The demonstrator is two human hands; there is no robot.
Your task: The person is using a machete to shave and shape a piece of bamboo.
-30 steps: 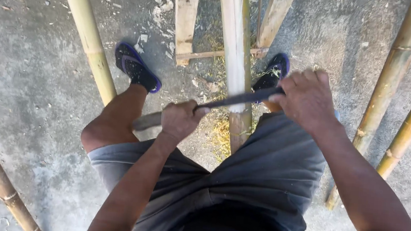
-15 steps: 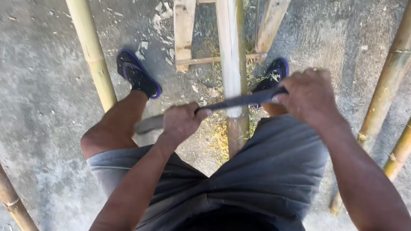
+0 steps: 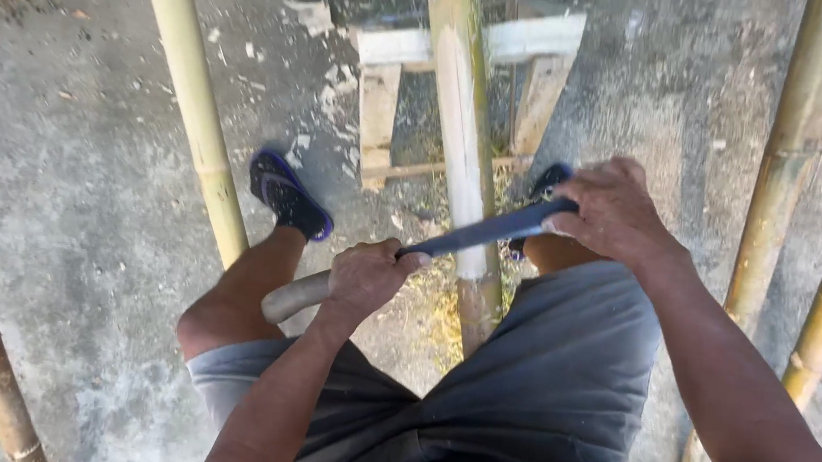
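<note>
Gripping long blade point(image 3: 476, 235) crosswise over bamboo pole point(image 3: 458, 155): left hand point(image 3: 367, 275) clenching handle, right hand point(image 3: 609, 212) clamping tip, bracing for two-handed scraping.

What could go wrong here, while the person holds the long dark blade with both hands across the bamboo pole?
The right hand grips the bare end of the long dark blade, so a slip might cut the palm. The blade lies across the pale, partly peeled bamboo pole between the knees, so a hard pull could bring it toward the legs. The left hand holds the handle; the feet wear only open blue sandals.
</note>
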